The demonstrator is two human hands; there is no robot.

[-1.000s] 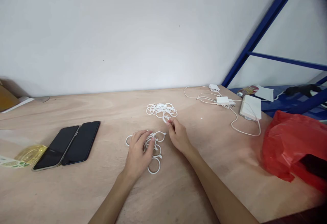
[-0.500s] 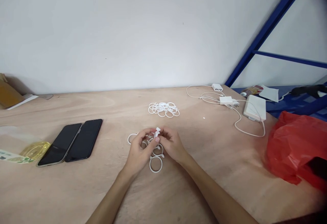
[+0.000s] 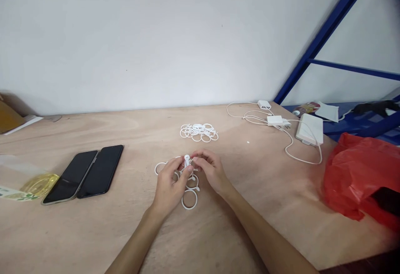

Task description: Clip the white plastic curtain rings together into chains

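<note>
My left hand (image 3: 170,184) pinches the narrow stem of a white plastic curtain ring (image 3: 187,162) between thumb and fingers; its small round end points up. My right hand (image 3: 212,170) is closed, its thumb and forefinger at the ring part on the right side of the same piece. Their tips partly hide what they grip. Under and around my hands lie several more white rings (image 3: 189,199) with small knobs, some covered by my left fingers. Farther back on the table sits a tangled pile of similar white rings (image 3: 199,132).
Two dark phones (image 3: 101,169) lie side by side at left, beside a clear package with a yellow coil (image 3: 40,185). White chargers and cables (image 3: 275,120) and a white box (image 3: 310,129) lie at back right. A red plastic bag (image 3: 353,174) occupies the right edge.
The held piece has turned, so its round end now faces me. My right fingers have shifted slightly off its stem to the right. The view has moved a little.
</note>
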